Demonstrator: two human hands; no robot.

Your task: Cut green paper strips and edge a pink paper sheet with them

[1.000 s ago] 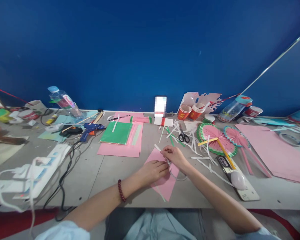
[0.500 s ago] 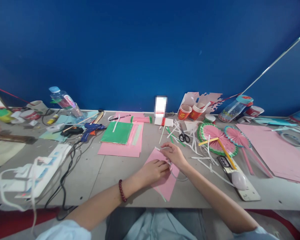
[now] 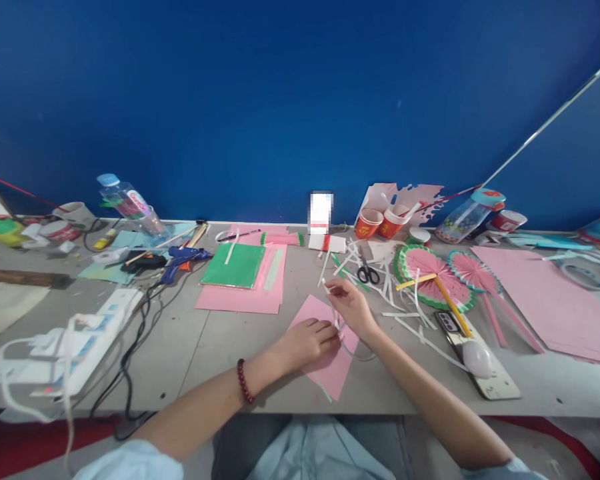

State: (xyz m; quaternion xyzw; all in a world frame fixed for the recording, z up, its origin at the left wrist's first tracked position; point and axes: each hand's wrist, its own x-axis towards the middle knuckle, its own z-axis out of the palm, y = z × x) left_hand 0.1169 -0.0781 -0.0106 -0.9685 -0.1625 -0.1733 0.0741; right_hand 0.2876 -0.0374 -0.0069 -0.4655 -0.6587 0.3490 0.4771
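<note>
A pink paper sheet (image 3: 314, 311) lies on the grey table (image 3: 195, 347) in front of me. My left hand (image 3: 305, 341) rests on the sheet with its fingers curled, pressing the near end of a thin white strip (image 3: 336, 319) against the paper. My right hand (image 3: 349, 307) is raised a little beyond it, thumb and fingers pinched on the strip's far end. A loop of the strip trails to the right of the sheet.
Green and pink paper (image 3: 240, 267) lies behind left, a blue glue gun (image 3: 183, 257), cables and a power strip (image 3: 80, 340) further left. Scissors (image 3: 367, 272), white offcuts, watermelon paper fans (image 3: 433, 277), a ruler (image 3: 477, 363), red cups (image 3: 380, 223) and large pink paper (image 3: 555, 300) sit right.
My right hand has moved up and away from me, drawing the white strip out from under my left hand, which stays on the pink sheet.
</note>
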